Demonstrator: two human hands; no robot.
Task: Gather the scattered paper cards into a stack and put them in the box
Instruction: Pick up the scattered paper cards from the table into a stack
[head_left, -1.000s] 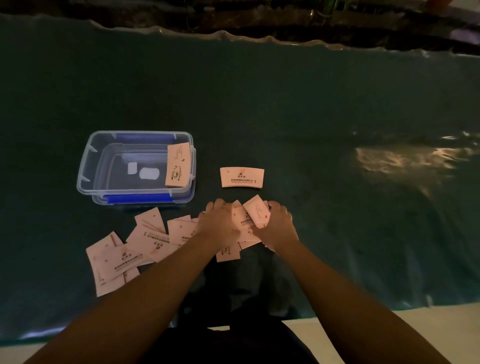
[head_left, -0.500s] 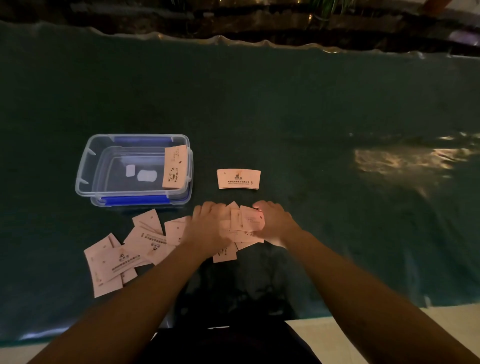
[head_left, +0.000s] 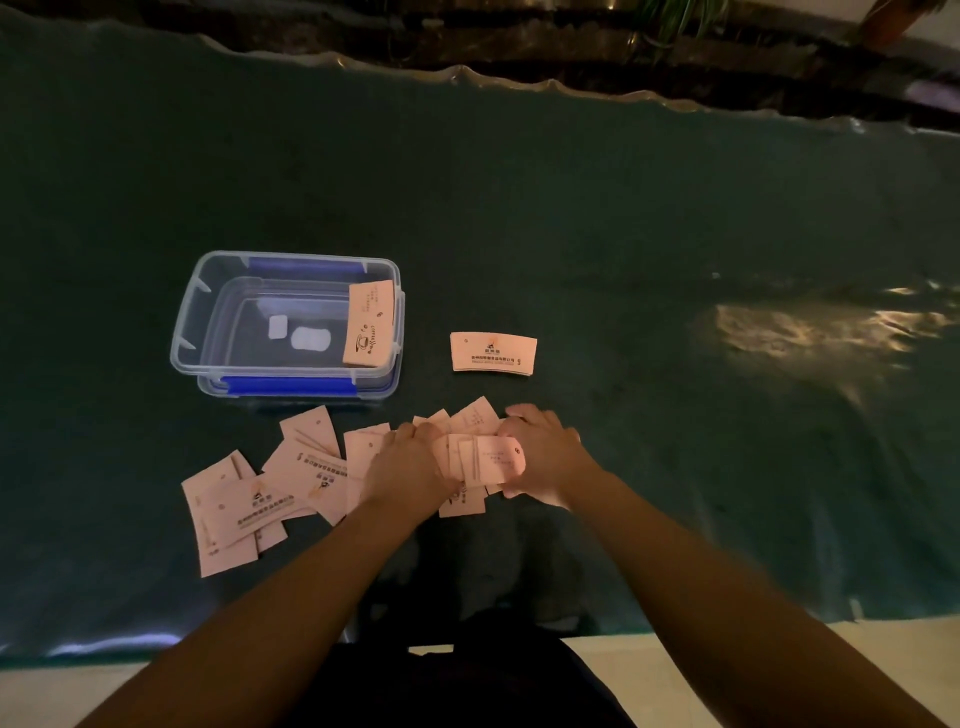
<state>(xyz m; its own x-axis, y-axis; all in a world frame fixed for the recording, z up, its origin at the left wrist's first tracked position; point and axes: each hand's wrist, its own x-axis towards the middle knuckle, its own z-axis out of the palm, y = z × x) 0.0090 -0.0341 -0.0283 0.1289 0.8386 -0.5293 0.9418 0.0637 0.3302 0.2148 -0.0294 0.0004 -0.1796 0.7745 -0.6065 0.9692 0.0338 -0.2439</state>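
Pale pink paper cards lie scattered on a dark green table cover. My left hand (head_left: 405, 467) and my right hand (head_left: 545, 457) press in from both sides on a loose bunch of cards (head_left: 483, 457) near the front middle. More scattered cards (head_left: 260, 493) spread to the left of my left hand. A small neat stack of cards (head_left: 492, 353) lies alone beyond my hands. The clear plastic box (head_left: 208, 296) with blue clips stands at the left, and one card (head_left: 370, 331) leans inside against its right wall.
The table's front edge (head_left: 727, 621) runs just behind my forearms, with pale floor below. A bright reflection (head_left: 810, 327) glares on the cover at the right. The far edge of the cover (head_left: 467, 73) is wavy, with dark ground beyond.
My hands have drawn closer together around the bunch of cards, which now looks tighter between them. The camera view has shifted slightly.
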